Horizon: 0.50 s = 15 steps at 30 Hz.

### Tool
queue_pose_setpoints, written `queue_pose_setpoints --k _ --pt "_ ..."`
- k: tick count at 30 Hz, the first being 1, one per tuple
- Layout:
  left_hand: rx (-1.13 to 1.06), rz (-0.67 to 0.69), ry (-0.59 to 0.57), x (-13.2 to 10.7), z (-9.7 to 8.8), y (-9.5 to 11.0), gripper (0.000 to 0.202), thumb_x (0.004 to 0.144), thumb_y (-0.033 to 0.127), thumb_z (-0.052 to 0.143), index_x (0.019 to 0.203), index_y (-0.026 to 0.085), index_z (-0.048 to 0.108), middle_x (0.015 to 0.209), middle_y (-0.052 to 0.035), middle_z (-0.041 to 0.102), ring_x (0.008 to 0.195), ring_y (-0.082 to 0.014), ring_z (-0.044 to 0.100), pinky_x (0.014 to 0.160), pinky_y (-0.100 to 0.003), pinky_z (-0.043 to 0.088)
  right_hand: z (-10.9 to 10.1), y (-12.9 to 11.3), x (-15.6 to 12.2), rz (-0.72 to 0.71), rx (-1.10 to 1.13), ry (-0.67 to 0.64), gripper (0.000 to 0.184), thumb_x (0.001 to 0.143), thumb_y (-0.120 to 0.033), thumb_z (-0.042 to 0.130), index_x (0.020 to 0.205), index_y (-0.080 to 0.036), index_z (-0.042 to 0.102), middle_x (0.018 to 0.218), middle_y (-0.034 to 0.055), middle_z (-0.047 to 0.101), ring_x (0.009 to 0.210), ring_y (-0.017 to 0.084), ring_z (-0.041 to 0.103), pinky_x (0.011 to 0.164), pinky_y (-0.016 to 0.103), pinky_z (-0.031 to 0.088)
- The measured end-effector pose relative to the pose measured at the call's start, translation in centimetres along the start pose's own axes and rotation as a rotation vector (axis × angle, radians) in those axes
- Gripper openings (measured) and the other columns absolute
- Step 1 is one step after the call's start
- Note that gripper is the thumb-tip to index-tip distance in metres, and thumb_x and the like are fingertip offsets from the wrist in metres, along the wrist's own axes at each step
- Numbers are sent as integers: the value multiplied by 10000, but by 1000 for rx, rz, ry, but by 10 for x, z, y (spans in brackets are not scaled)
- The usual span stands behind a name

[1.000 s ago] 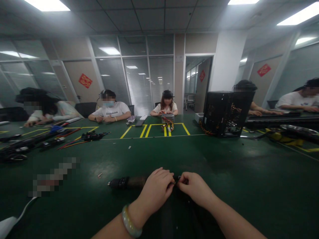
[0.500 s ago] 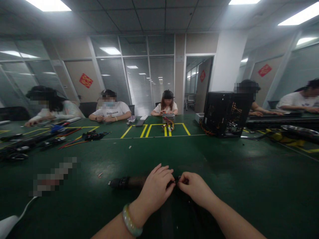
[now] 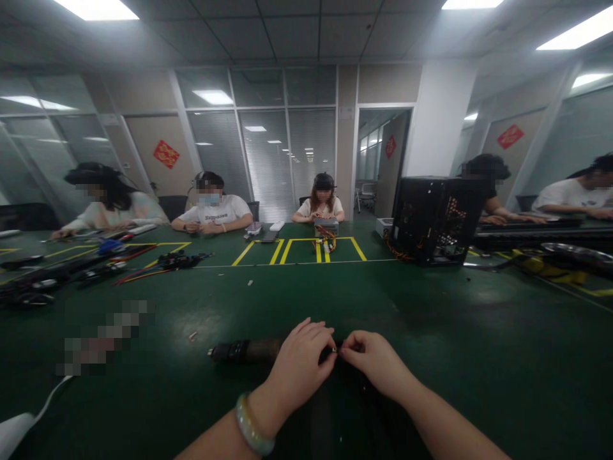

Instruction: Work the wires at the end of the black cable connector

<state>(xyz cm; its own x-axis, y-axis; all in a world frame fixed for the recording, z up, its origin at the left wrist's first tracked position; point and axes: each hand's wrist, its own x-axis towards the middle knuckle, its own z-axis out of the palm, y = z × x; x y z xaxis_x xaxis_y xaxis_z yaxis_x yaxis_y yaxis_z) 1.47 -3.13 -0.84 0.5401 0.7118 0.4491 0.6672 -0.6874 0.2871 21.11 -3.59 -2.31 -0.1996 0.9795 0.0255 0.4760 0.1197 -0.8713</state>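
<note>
A dark cylindrical electric screwdriver (image 3: 256, 351) lies lengthwise on the green table, its thin metal tip pointing left. My left hand (image 3: 301, 358), with a jade-like bangle at the wrist, is closed over its right-hand end and hides that part. A tiny shiny piece (image 3: 334, 349) shows at the left thumb and fingertip. My right hand (image 3: 361, 348) is closed in a pinch just to the right, its fingertips almost meeting the left ones. What the right fingers hold is too small and dark to make out.
A black computer case (image 3: 426, 220) stands at the back right. Cables and dark parts (image 3: 179, 260) lie at the left. A grey power supply (image 3: 326, 226) with coloured wires sits before a person (image 3: 318, 207) opposite. Several other people sit around the table. A pixelated item with a white cord lies front left.
Both hands keep nearly the same place. The tiny shiny piece at my left fingertips shows more clearly now, and the dark bit between the hands shows less.
</note>
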Motion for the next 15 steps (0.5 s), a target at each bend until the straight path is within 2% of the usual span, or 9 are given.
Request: queue_pose_setpoints --k 9,15 --pt "11 -20 2 -1 4 -5 137 794 209 663 913 234 598 1142 -3 664 1135 -210 570 1102 -454 323 1 3 3 -51 -30 3 81 778 -219 612 749 -157 655 697 -4 642 643 135 564 563 204 380" --pt "-11 -11 -37 -2 7 -7 130 811 194 650 920 244 601 1138 19 661 1095 -192 587 1081 -438 344 4 3 3 -45 -64 21 65 780 -206 604 759 -172 656 691 -12 645 621 133 570 551 204 375"
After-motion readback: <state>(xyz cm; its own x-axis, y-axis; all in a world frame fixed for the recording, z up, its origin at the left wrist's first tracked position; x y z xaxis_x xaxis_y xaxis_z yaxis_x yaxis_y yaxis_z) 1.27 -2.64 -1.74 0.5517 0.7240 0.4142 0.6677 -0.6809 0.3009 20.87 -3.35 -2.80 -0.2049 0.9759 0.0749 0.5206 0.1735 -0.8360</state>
